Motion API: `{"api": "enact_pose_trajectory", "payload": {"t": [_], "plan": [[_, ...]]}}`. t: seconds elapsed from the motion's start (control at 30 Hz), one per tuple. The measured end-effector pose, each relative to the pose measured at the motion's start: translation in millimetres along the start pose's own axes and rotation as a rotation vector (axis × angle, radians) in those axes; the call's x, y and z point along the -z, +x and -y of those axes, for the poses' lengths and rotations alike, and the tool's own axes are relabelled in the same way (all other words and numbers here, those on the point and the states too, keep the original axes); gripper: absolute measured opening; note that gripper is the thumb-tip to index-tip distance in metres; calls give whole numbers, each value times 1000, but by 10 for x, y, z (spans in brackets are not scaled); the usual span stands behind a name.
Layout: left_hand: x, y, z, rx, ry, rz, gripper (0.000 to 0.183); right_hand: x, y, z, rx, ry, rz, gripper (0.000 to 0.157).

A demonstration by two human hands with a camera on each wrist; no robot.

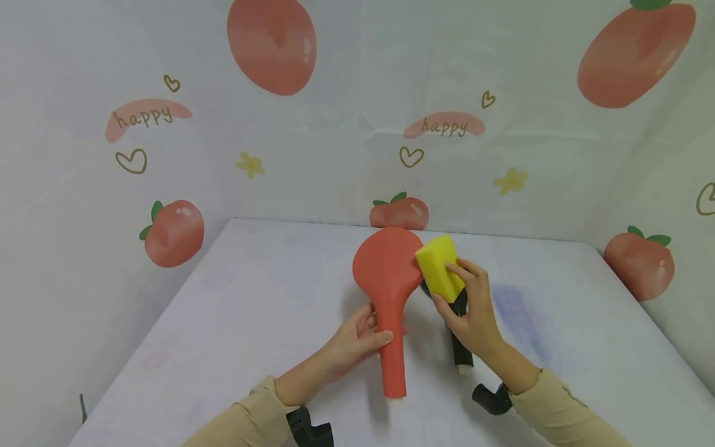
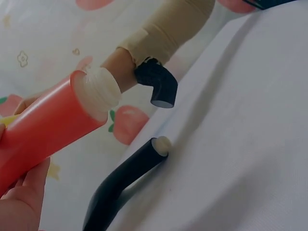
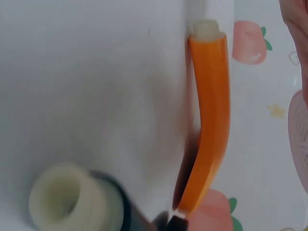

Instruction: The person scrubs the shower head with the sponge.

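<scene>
Your left hand (image 1: pixel 357 343) grips the red shower head (image 1: pixel 390 279) by the handle, round end at twelve o'clock; at three, your right hand (image 1: pixel 473 310) pinches the yellow sponge (image 1: pixel 438 264); at four, a black shower head (image 1: pixel 460 341)!

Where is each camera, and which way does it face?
Head: on the head, facing forward and down at left hand, right hand, red paddle.
Left wrist: on that wrist, facing the paddle's handle; left hand and right sleeve show.
Right wrist: on that wrist, facing an orange handle; some skin, left or right unclear.
Head and left wrist share the paddle.
</scene>
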State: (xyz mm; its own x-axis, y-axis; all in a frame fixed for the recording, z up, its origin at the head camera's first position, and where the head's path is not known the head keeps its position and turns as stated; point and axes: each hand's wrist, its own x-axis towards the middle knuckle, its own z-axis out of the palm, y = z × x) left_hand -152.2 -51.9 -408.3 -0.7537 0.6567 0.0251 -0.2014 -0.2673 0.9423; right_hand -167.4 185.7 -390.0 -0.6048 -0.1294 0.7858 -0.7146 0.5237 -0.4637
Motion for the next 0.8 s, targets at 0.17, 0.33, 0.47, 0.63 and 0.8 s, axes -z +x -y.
{"api": "enact_pose_trajectory", "payload": {"t": [0.17, 0.33, 0.47, 0.63, 0.8], "plan": [[-50, -4, -43, 43, -14, 2, 61, -89, -13, 14, 47, 105, -22, 53], [-97, 2, -51, 87, -6, -17, 55, -166, 2, 87, 111, 101, -50, 57], [-116, 26, 4, 131, 17, -44, 46, -197, 5, 155, 167, 75, -61, 52], [-117, 43, 70, 169, 62, -56, 51, -207, 9, 196, 253, 15, -68, 45], [-161, 17, 28, 209, 149, -74, 59, -191, 15, 204, 328, -55, -63, 42]]}}
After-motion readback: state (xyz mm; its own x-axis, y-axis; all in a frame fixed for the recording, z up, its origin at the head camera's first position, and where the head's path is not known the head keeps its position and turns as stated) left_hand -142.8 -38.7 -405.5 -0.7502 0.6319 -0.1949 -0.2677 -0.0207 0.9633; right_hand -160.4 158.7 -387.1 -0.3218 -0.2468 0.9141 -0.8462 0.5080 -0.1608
